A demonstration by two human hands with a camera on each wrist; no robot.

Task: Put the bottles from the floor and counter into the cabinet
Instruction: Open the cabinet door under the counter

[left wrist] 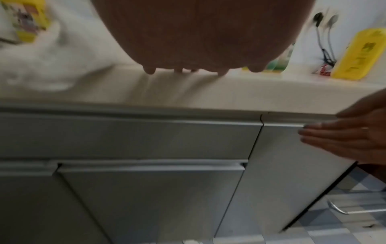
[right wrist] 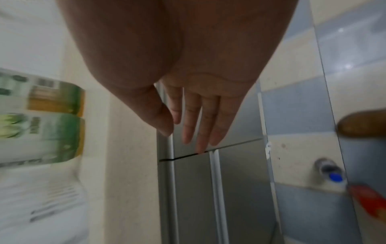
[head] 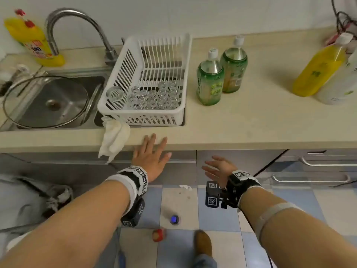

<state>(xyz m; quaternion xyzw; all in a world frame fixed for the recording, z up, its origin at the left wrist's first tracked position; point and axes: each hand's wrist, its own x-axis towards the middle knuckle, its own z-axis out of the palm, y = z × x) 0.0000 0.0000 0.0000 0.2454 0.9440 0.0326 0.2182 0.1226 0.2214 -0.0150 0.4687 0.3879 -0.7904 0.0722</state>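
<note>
Nearest on the tiled floor [head: 218, 219]: two small bottles, one with a blue cap [head: 174, 219], one red [head: 158, 235], close together but whether touching cannot be told. A brown shoe [head: 202, 243] just right of them.

Left hand [head: 152, 157] flat, fingers straight and spread, holding nothing; fingertips overlap the counter's front edge in the head view, actual contact unclear. Right hand [head: 219, 168] empty too, fingers straight and close together, palm turned sideways in front of the grey cabinet door [head: 231, 161]. That door looks slightly ajar at its right edge.

On the counter [head: 251, 122]: two green bottles [head: 210, 82] with white caps, upright, side by side, just right of the sink. Further right a yellow bottle [head: 318, 68] beside a whitish one [head: 340, 84], both partly cut off.

White basket [head: 119, 78] sits over the sink's right part, holds many small clear glasses [head: 154, 95]. White cloth [head: 116, 138] hangs over the counter edge below it. Sink [head: 92, 82] holds a glass lid [head: 46, 101]. Faucet [head: 77, 22] behind, yellow detergent bottle [head: 34, 39] far left.

Left wrist view, blurred, alone shows the door seam and the right hand's fingers against the door panel. Right wrist view shows the green bottles' labels side-on and both floor bottles; head view shows only their tops.
</note>
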